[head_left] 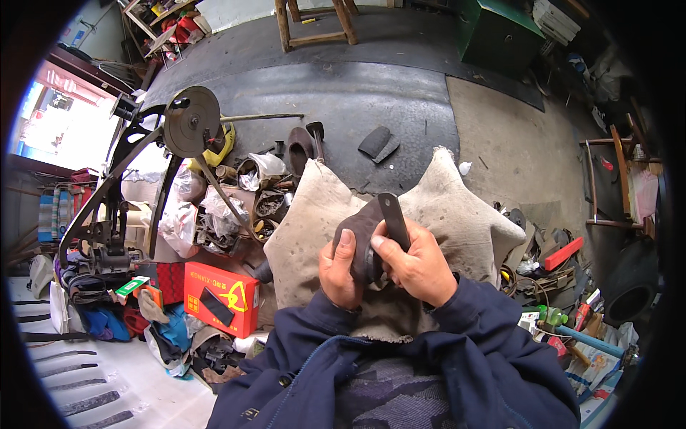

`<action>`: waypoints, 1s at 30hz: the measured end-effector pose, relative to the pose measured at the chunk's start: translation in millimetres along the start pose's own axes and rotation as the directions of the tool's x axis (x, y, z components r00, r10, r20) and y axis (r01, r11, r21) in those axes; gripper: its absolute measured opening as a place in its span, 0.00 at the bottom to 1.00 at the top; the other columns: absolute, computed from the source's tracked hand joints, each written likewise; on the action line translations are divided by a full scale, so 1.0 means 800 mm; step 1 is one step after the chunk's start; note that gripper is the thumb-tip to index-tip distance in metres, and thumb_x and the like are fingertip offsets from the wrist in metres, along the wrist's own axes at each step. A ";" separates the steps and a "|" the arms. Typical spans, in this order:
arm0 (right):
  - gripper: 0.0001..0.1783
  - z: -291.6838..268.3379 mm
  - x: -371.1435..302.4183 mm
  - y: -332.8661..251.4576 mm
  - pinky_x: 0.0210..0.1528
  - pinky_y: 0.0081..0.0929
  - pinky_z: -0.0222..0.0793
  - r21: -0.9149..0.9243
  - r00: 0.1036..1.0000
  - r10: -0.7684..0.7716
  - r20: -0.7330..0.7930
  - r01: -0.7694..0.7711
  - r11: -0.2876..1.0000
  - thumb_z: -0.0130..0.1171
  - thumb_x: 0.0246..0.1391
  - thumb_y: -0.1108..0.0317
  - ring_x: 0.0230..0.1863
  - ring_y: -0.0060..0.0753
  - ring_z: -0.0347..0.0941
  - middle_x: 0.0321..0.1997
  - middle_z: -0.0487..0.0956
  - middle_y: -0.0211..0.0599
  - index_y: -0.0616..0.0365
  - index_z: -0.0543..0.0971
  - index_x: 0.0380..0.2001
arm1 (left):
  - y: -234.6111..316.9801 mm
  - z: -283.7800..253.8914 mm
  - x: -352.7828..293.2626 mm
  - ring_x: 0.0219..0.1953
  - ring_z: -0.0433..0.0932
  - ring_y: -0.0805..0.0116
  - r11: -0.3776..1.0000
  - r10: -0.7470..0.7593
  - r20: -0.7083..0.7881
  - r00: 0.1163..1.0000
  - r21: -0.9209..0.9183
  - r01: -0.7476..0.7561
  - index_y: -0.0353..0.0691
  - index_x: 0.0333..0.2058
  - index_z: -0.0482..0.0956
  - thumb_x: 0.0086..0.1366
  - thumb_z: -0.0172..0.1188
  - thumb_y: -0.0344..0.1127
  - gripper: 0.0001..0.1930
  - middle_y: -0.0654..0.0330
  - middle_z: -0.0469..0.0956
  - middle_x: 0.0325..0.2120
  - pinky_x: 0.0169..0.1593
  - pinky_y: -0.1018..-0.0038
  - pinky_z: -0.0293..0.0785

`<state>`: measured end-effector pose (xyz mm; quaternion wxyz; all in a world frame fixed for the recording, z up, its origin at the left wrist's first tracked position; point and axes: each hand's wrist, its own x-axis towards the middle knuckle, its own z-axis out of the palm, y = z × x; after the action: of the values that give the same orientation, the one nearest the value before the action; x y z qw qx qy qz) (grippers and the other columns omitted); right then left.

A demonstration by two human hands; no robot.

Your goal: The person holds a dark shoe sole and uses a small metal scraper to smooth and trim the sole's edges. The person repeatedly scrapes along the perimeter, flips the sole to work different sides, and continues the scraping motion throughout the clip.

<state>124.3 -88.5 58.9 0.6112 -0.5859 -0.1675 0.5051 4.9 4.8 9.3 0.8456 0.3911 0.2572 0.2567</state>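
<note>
— If counting outward from the grip, how many of each?

— Two hands: left hand [341, 274] closed snugly round one dark shoe [356, 226], thumb on top, most fingers hidden beneath; right hand [421, 270] folded round one flat dark tool [391, 217], thumb at the shoe's edge, touching or not, can't tell. Left of the grip, one red box [204, 280] bearing one black slab [217, 306]; farther left, one metal wheel [191, 121]; ahead and left, a second shoe [299, 149].

— Pointing which way?

— Tool: long axis running away from the body, holed far end tipped slightly left, other end lost in the right hand. Shoe: between the hands, just left of the tool, long axis roughly away from the body too; can't tell toe from heel.

— And below, around?

— Under the grip, pale stained cloth [307, 236] over the lap. Beyond, dark matting [321, 86]; ahead and right, pale concrete [507, 129]. Far ahead, one wooden stool [283, 28], with one green box [504, 39] to its right. Clutter [221, 207] heaped on both sides.
</note>
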 end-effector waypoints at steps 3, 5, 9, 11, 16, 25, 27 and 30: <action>0.16 -0.006 0.003 0.000 0.18 0.19 0.63 0.156 0.998 0.058 0.031 -0.063 0.986 0.51 0.70 0.58 0.14 0.18 0.66 0.21 0.74 0.31 0.61 0.76 0.41 | 0.000 0.000 0.001 0.36 0.79 0.72 0.998 -0.006 0.025 1.000 -0.061 0.008 0.30 0.48 0.78 0.78 0.45 0.46 0.22 0.56 0.82 0.37 0.43 0.77 0.75; 0.26 -0.010 0.006 -0.005 0.18 0.21 0.66 0.266 0.994 0.107 0.017 -0.108 0.958 0.44 0.72 0.49 0.14 0.22 0.68 0.22 0.77 0.38 0.65 0.76 0.43 | 0.002 0.002 0.000 0.37 0.80 0.70 0.994 -0.024 0.017 1.000 -0.109 0.026 0.29 0.49 0.77 0.78 0.45 0.47 0.23 0.55 0.82 0.38 0.44 0.76 0.75; 0.28 -0.012 0.012 -0.014 0.23 0.25 0.67 0.546 0.994 0.054 -0.094 0.006 0.838 0.41 0.73 0.48 0.16 0.22 0.65 0.22 0.73 0.36 0.67 0.72 0.50 | 0.004 0.006 0.006 0.42 0.80 0.66 0.984 -0.017 -0.055 0.998 -0.178 0.007 0.28 0.50 0.76 0.78 0.46 0.47 0.24 0.53 0.81 0.42 0.49 0.72 0.76; 0.25 -0.010 0.021 -0.017 0.22 0.23 0.64 0.632 0.993 0.025 -0.114 0.053 0.773 0.41 0.72 0.52 0.17 0.20 0.63 0.22 0.72 0.34 0.66 0.70 0.53 | 0.003 0.006 0.009 0.43 0.80 0.66 0.980 -0.010 -0.091 0.996 -0.198 -0.009 0.28 0.50 0.76 0.78 0.46 0.47 0.24 0.54 0.81 0.43 0.50 0.72 0.75; 0.23 0.001 0.049 -0.021 0.24 0.22 0.60 0.715 0.994 -0.064 -0.091 0.110 0.691 0.45 0.69 0.60 0.20 0.18 0.60 0.25 0.72 0.32 0.66 0.68 0.58 | -0.001 -0.002 0.016 0.47 0.80 0.62 0.980 -0.040 -0.131 0.991 -0.198 0.014 0.29 0.51 0.75 0.78 0.43 0.50 0.26 0.50 0.81 0.46 0.55 0.67 0.74; 0.23 0.028 0.074 -0.024 0.23 0.19 0.56 0.735 0.986 -0.072 -0.153 0.162 0.658 0.43 0.74 0.51 0.20 0.15 0.54 0.24 0.64 0.24 0.60 0.68 0.56 | 0.004 0.002 0.016 0.42 0.79 0.69 0.967 -0.034 -0.143 0.989 -0.256 -0.004 0.30 0.48 0.77 0.77 0.49 0.48 0.23 0.56 0.81 0.42 0.50 0.73 0.74; 0.23 0.031 0.077 -0.024 0.24 0.18 0.56 0.730 0.983 -0.075 -0.168 0.175 0.660 0.43 0.74 0.50 0.20 0.14 0.54 0.24 0.63 0.23 0.59 0.68 0.56 | 0.004 -0.001 0.018 0.45 0.79 0.66 0.975 -0.046 -0.132 0.990 -0.222 0.016 0.30 0.50 0.76 0.78 0.46 0.49 0.24 0.54 0.80 0.44 0.52 0.71 0.73; 0.24 0.034 0.080 -0.022 0.24 0.18 0.55 0.713 0.979 -0.080 -0.188 0.192 0.675 0.43 0.74 0.50 0.20 0.14 0.53 0.24 0.62 0.22 0.59 0.67 0.57 | 0.002 -0.004 0.018 0.46 0.79 0.65 0.978 -0.055 -0.123 0.991 -0.206 0.029 0.30 0.51 0.75 0.78 0.45 0.50 0.24 0.53 0.80 0.45 0.54 0.70 0.73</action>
<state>137.8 -18.3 57.0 0.8393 -0.3155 0.0470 0.4402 13.4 16.6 5.1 0.8681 0.2797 0.2917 0.2882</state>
